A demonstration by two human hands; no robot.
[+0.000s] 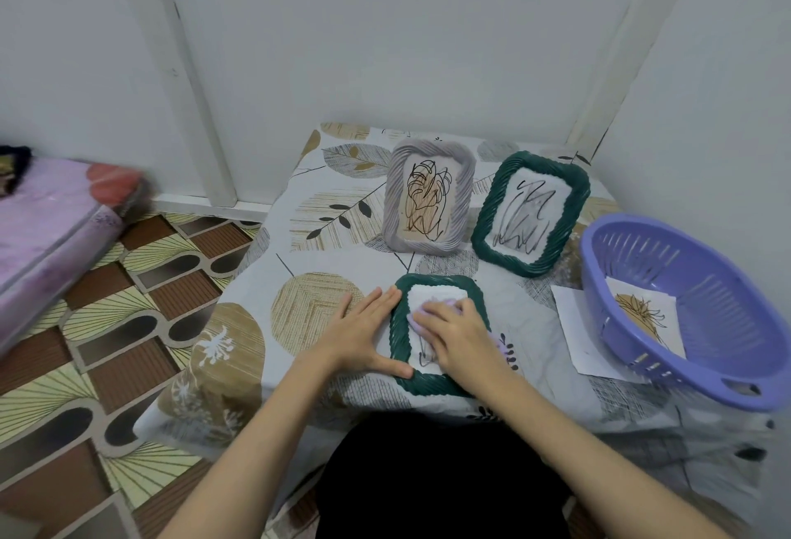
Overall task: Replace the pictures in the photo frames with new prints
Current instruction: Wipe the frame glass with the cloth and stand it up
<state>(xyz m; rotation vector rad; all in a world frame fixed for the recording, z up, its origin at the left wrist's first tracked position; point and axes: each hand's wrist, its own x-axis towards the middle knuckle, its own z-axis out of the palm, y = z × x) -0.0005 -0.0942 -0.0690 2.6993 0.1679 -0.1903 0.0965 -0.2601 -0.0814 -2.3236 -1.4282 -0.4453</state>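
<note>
Your left hand [364, 331] lies flat, fingers spread, steadying the dark green woven rectangular frame [436, 380]; your right hand [456, 335] presses a lilac cloth [421, 318] onto it.

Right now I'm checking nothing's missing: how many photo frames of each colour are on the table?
Green frames: 2, one lying flat under the hands, one propped at the back
Grey frame: 1, standing
Total: 3

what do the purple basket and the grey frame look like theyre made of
Purple basket: looks like moulded plastic, smooth with a slight sheen, with slotted walls and a cut-out handle. Grey frame: matt, with a twisted rope-like ridge pattern; possibly moulded plastic or resin, but the view leaves that open.
</note>
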